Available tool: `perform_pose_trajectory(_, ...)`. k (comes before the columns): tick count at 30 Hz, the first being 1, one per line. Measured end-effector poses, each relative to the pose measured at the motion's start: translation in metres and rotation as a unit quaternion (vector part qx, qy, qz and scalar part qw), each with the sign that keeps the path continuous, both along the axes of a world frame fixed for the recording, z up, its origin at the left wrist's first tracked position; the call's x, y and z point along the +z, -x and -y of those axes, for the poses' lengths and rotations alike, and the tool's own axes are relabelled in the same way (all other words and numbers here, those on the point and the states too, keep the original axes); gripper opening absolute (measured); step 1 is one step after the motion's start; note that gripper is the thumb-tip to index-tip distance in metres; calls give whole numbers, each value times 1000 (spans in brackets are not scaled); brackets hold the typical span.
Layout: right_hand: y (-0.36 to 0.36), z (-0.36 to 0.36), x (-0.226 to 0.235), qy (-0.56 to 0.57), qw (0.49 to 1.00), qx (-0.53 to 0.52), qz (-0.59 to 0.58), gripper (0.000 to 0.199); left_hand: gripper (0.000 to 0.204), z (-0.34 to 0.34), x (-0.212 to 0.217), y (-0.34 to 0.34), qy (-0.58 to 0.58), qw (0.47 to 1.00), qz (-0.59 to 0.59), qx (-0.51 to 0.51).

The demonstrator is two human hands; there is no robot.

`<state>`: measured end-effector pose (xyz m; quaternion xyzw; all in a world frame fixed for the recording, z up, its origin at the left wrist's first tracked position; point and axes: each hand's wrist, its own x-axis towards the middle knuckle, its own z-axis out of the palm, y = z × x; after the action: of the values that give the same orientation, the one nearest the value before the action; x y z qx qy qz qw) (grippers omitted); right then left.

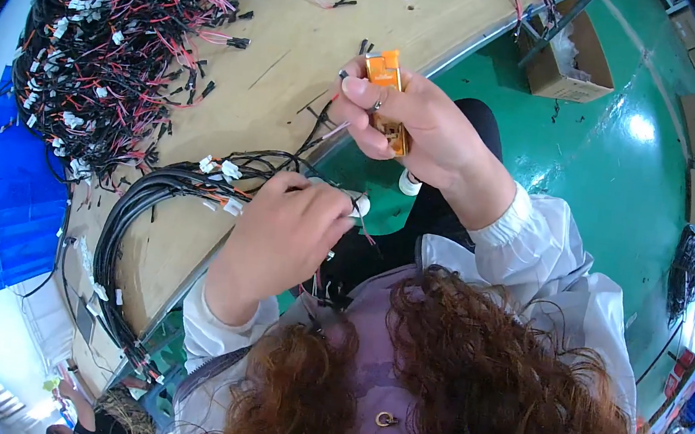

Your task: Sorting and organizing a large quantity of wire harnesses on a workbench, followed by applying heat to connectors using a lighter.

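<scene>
My right hand [428,127] is raised over the table's edge, its fingers closed around a flat orange tool [385,72] shaped like a lighter. At its thumb and fingertips shows a small black connector [344,75], and a thin pale wire [336,131] runs close below. Lower and to the left, my left hand [285,231] is curled at the end of a black cable bundle [127,212], with thin wires coming out past its fingers. Its fingertips are partly hidden. White plug connectors [221,169] sit on the bundle beside it.
A large heap of black and red wires [117,41] with white connectors covers the table's far left. Blue sheeting [22,186] hangs at the left. A cardboard box [568,79] stands on the green floor [580,159] beyond the table edge. Another person [76,409] is at the lower left.
</scene>
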<state>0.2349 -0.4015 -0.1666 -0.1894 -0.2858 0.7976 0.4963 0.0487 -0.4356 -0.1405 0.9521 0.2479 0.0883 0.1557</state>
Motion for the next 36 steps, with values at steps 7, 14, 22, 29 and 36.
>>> perform_pose_trajectory(7,-4,-1,-7,12,1000,-14,6,11,26,8,-12,12,-110,993,-29,-18)
perform_pose_trajectory(14,-1,0,-5,7,1000,-22,17,13,44,13,-17,-2,-221,954,-198,28)
perform_pose_trajectory(22,2,1,-10,-2,1000,-24,-3,11,16,9,-30,4,-304,864,-376,-142)
perform_pose_trajectory(29,-4,-2,-11,38,999,-37,-2,10,10,-6,-27,-7,-162,968,-125,-148)
perform_pose_trajectory(36,0,1,-11,65,997,-42,-29,14,29,-15,8,-15,400,853,298,154)
